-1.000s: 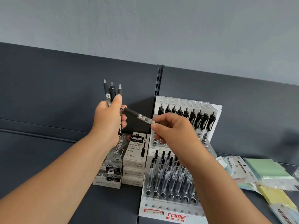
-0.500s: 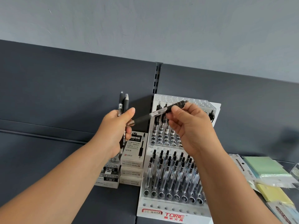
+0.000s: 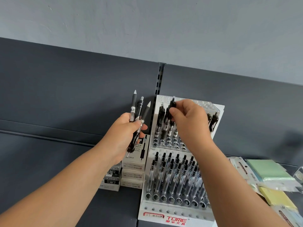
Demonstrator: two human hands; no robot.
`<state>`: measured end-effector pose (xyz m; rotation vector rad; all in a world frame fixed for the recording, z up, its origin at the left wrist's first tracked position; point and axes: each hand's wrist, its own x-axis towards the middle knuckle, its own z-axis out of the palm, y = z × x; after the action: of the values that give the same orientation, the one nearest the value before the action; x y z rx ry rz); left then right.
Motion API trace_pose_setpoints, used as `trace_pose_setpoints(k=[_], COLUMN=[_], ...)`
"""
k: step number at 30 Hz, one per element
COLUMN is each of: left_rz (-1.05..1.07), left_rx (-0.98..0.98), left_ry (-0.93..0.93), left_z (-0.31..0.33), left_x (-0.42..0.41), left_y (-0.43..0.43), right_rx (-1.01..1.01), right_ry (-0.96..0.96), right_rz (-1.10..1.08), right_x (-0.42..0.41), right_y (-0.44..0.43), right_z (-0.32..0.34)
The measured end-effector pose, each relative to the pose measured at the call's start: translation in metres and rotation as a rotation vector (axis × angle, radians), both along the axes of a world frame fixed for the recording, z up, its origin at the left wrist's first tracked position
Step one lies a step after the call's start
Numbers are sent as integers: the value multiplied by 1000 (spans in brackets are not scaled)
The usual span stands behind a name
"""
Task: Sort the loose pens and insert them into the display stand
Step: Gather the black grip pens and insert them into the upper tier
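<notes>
A clear tiered display stand (image 3: 173, 215) with a red TOME label sits on the dark shelf. Its lower tier holds several black-clipped pens, and its upper tier holds a row of black pens. My left hand (image 3: 122, 136) grips three loose pens (image 3: 139, 115), fanned out and pointing up, left of the stand. My right hand (image 3: 188, 122) pinches one black pen (image 3: 172, 110) by its top and holds it upright over the upper tier's left side, among the pens standing there. Its lower end is hidden among them.
Stacked pen boxes (image 3: 132, 171) stand just left of the stand, behind my left hand. Packets of green and yellow sticky notes (image 3: 268, 176) lie at the right. A dark back panel with a slotted upright (image 3: 159, 79) rises behind.
My right hand took one pen from the left hand's bundle, swung it from level to upright and carried it right over the stand's upper tier. The left hand keeps three pens.
</notes>
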<state>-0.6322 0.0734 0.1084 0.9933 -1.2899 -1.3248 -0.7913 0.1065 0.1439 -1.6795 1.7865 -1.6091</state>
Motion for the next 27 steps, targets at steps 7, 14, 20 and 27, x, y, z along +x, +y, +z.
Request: trace_pose_setpoints(k=[7, 14, 20, 27], left_rz=[-14, -49, -102, -191], left_rx=[-21, -96, -165, -132], left_ry=[1, -46, -56, -26], left_z=[1, 6, 14, 14], left_x=[2, 0, -8, -8], left_y=[5, 14, 27, 28], right_rx=[97, -35, 139, -41], right_ry=[84, 138, -374, -771], right_rz=[-77, -119, 226, 210], right_x=[2, 9, 20, -2], right_y=[-1, 13, 18, 19], right_z=[-20, -9, 5, 10])
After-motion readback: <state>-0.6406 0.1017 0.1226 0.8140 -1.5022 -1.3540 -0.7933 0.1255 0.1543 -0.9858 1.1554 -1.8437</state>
